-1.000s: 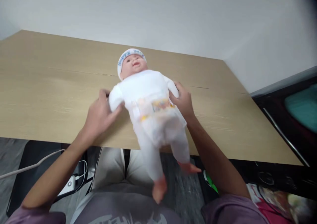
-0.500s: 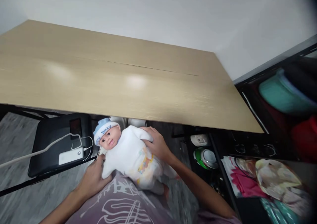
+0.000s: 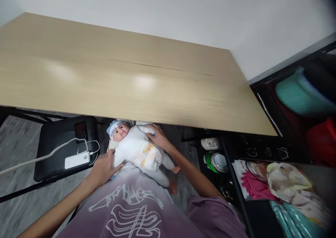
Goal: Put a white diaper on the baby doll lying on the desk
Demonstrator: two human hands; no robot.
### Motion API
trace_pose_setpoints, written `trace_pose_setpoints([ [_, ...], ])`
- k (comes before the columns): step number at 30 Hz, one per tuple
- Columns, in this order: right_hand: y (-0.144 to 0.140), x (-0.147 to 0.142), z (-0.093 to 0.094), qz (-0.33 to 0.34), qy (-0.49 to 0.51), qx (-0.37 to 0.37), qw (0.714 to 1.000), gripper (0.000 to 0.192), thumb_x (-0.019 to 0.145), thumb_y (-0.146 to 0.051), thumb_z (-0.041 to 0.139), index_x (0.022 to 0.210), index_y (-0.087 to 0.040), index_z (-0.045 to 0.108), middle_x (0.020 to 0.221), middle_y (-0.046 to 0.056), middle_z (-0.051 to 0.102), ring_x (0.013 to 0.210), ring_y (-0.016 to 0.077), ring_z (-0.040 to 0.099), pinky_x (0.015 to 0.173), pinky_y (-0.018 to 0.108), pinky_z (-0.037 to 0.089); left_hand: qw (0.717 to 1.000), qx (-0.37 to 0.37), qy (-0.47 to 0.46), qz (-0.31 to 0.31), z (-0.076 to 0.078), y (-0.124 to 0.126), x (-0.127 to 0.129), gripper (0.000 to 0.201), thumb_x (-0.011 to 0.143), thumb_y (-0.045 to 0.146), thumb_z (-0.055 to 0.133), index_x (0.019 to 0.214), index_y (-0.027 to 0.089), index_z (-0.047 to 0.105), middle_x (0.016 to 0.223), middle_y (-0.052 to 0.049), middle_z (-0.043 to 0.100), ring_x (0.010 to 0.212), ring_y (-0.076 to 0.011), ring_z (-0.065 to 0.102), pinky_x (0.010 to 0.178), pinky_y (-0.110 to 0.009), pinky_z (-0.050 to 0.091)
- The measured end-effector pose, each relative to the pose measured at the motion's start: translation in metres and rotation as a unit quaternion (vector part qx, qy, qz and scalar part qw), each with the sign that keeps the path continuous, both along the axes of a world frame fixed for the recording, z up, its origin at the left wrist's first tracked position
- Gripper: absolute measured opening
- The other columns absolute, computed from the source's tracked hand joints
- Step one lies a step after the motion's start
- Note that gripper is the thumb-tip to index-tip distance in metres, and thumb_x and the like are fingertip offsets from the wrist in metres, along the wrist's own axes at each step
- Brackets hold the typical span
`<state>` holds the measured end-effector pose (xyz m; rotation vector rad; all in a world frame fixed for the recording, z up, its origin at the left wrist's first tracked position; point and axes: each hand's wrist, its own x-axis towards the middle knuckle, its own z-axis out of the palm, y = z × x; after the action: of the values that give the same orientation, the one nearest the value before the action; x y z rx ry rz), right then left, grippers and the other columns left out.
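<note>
Here, angled inward, left hand (image 3: 103, 168) and right hand (image 3: 159, 138) clasp the doll (image 3: 133, 147) between them.

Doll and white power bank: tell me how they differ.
The doll is much larger than the power bank. The doll is held between the left hand and right hand; the power bank lies on a black seat. The doll wears a blue-and-white cap, while the power bank is a plain block. Both look mostly white.

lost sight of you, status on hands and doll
Left hand and right hand holding doll from either side. Doll face up, by purple shirt. Table just beyond.
</note>
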<state>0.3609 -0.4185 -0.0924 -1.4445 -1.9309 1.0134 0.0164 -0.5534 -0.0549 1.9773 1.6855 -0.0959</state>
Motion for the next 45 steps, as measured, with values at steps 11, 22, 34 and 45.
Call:
trace_pose_setpoints([
  [11, -0.052, 0.02, 0.006, -0.024, 0.022, -0.025, 0.999, 0.022, 0.108, -0.039, 0.071, 0.111, -0.022, 0.085, 0.115, 0.009, 0.087, 0.109, 0.027, 0.08, 0.103, 0.04, 0.059, 0.947, 0.129, -0.174, -0.239, 0.026, 0.057, 0.076, 0.046, 0.122, 0.049, 0.053, 0.156, 0.02, 0.063, 0.15, -0.017, 0.071, 0.134, -0.0355, 0.062, 0.111, -0.052, 0.051],
  [22, -0.037, -0.004, 0.028, 0.084, 0.01, 0.095, 0.992, 0.026, 0.114, -0.037, 0.068, 0.137, -0.028, 0.078, 0.144, 0.012, 0.078, 0.138, 0.03, 0.07, 0.124, 0.047, 0.053, 0.92, -0.033, -0.287, -0.267, 0.052, 0.078, 0.068, 0.023, 0.12, 0.04, 0.055, 0.12, 0.025, 0.072, 0.123, -0.009, 0.076, 0.119, -0.029, 0.065, 0.107, -0.043, 0.05],
  [34, -0.126, 0.067, 0.058, 0.067, -0.182, -0.132, 0.972, 0.039, 0.12, -0.041, 0.05, 0.103, -0.025, 0.081, 0.08, 0.005, 0.078, 0.074, 0.0233, 0.069, 0.072, 0.032, 0.036, 0.929, 0.045, -0.177, -0.322, 0.029, 0.088, 0.132, 0.035, 0.115, 0.046, 0.064, 0.134, 0.017, 0.073, 0.132, -0.019, 0.079, 0.127, -0.0366, 0.068, 0.115, -0.052, 0.048],
  [45, -0.171, 0.05, -0.008, -0.102, -0.118, -0.149, 0.976, 0.032, 0.106, -0.045, 0.069, 0.08, -0.026, 0.064, 0.072, 0.0, 0.07, 0.069, 0.0209, 0.063, 0.066, 0.032, 0.036, 0.937, 0.024, -0.072, -0.342, -0.019, 0.109, 0.203, 0.042, 0.098, 0.038, 0.088, 0.131, 0.015, 0.074, 0.136, -0.021, 0.08, 0.135, -0.042, 0.068, 0.111, -0.052, 0.055],
])
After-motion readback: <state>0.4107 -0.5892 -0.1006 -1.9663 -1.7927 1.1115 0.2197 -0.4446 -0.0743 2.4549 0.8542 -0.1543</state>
